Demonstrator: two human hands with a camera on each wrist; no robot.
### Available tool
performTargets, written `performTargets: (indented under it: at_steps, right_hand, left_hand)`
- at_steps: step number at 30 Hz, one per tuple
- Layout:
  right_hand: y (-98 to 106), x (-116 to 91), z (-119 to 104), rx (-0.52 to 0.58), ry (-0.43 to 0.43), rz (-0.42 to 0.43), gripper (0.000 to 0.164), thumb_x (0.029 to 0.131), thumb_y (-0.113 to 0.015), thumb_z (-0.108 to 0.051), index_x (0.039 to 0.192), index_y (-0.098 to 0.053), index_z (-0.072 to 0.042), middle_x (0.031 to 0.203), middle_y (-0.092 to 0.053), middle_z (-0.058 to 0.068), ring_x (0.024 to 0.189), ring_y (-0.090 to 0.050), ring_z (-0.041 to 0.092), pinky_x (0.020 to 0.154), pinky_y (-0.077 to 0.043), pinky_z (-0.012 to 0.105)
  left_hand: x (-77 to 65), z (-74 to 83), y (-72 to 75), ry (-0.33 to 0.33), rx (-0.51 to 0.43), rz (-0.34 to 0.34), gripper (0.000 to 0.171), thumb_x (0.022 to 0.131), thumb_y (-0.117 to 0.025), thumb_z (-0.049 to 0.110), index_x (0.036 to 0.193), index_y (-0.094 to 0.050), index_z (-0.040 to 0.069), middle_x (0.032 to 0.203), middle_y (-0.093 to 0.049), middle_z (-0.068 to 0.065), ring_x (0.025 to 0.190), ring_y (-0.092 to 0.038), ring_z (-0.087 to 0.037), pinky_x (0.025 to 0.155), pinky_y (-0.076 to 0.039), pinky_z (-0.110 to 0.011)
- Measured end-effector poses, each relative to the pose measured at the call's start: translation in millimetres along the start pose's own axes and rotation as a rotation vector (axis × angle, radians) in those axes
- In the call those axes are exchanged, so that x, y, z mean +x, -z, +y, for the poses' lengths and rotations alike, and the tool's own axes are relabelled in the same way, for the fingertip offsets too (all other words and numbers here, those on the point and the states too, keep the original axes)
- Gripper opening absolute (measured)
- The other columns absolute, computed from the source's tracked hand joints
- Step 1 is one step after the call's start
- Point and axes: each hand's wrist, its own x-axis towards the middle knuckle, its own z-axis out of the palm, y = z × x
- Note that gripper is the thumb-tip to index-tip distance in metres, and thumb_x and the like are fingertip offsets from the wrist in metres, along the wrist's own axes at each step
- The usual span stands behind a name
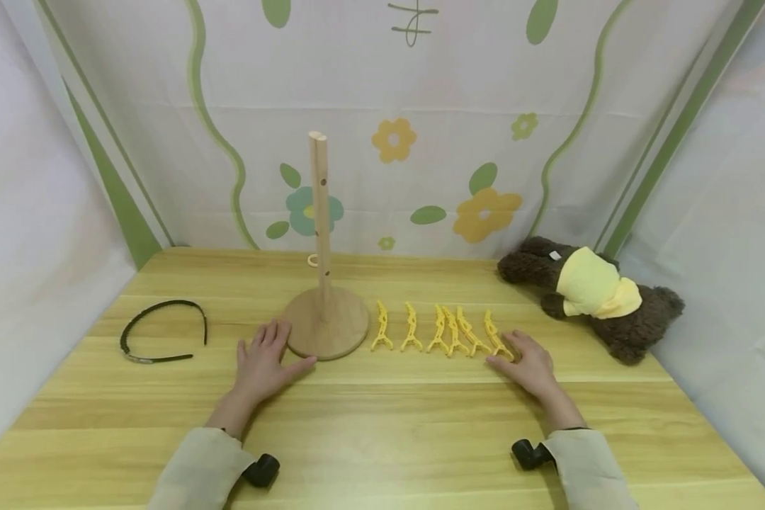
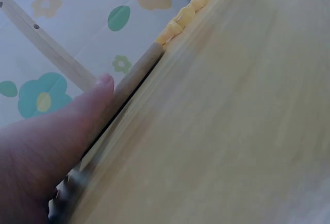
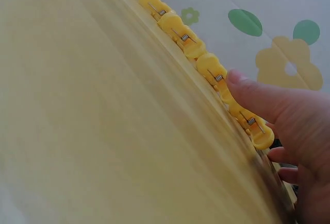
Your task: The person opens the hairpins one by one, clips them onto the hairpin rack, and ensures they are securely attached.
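My left hand (image 1: pixel 264 363) rests at the left front edge of the round base of a wooden stand (image 1: pixel 350 329), fingers spread and thumb along the rim. In the left wrist view the thumb (image 2: pixel 95 100) lies by the base's edge (image 2: pixel 136 74). Right of the stand, several yellow alligator hair clips (image 1: pixel 411 327) lie in a row. My right hand (image 1: pixel 530 363) is at the rightmost hair clip (image 1: pixel 494 334), thumb in front and fingers at its right. In the right wrist view, that clip (image 3: pixel 250 121) sits close by the thumb; whether they touch is unclear.
A black headband (image 1: pixel 127 333) lies at the left of the wooden table (image 1: pixel 382 432). A brown teddy bear (image 1: pixel 650 319) in a yellow shirt lies at the back right. Behind the stand is a small pale ring (image 1: pixel 312 261). Patterned cloth (image 1: pixel 370 78) encloses the table.
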Motion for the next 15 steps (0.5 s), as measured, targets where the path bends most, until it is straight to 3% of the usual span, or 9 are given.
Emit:
performTargets:
  at_steps: [6, 15]
  right_hand:
    - [1.1, -0.1, -1.4, 0.002, 0.001, 0.021, 0.061, 0.079, -0.059, -0.041, 0.121, -0.047, 0.001, 0.129, -0.031, 0.027, 0.116, -0.023, 0.045, 0.089, -0.010, 0.060]
    - [-1.0, -2.2, 4.5, 0.029, 0.018, 0.047, 0.056, 0.080, -0.059, -0.036, 0.118, -0.049, 0.004, 0.128, -0.033, 0.027, 0.116, -0.025, 0.045, 0.088, -0.012, 0.060]
  left_hand:
    - [-1.9, 1.0, 0.7, -0.015, 0.027, 0.020, 0.078, 0.079, -0.049, 0.056, 0.135, -0.029, 0.005, 0.134, -0.025, -0.026, 0.122, -0.016, -0.042, 0.088, -0.003, -0.063]
    - [-1.0, -0.2, -1.0, -0.019, 0.031, 0.014, 0.077, 0.079, -0.047, 0.056, 0.135, -0.029, 0.006, 0.134, -0.024, -0.025, 0.122, -0.014, -0.041, 0.088, -0.002, -0.062]
